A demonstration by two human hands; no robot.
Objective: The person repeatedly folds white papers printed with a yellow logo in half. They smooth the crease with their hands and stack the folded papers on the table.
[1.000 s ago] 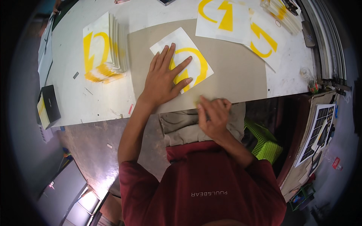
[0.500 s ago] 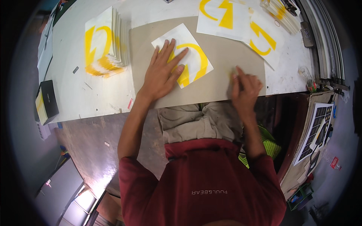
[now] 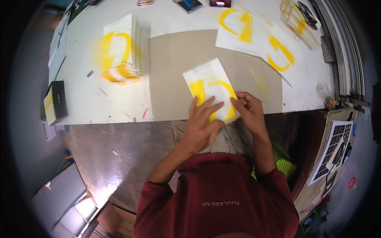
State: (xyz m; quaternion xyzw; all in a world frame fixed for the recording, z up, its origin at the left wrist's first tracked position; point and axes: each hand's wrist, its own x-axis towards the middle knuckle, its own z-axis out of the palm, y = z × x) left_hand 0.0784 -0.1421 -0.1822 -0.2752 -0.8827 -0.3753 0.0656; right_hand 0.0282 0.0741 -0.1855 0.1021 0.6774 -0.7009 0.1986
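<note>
A white folded paper piece with a yellow print (image 3: 216, 89) lies tilted near the front edge of the table. My left hand (image 3: 198, 125) rests on its lower left part, fingers spread over the print. At the paper's right edge, my right hand (image 3: 250, 109) pinches it between thumb and curled fingers. Beneath is a grey-brown board (image 3: 170, 79) on the white table. To the left stands a thick stack of similar printed papers (image 3: 121, 51), a little blurred. Two loose printed sheets (image 3: 238, 41) overlap at the far right of the board.
Another bundle of printed papers (image 3: 297, 23) with a black clip lies at the back right, near metal rails (image 3: 343, 51). A black box (image 3: 59, 101) sits at the left table edge. A dark phone-like object (image 3: 188, 4) lies at the back. A crumpled clear wrapper (image 3: 327, 95) is at right.
The printed paper has moved right and toward me, and turned more upright. My left hand has moved right with it. The right hand has come left and taken hold of its right edge.
</note>
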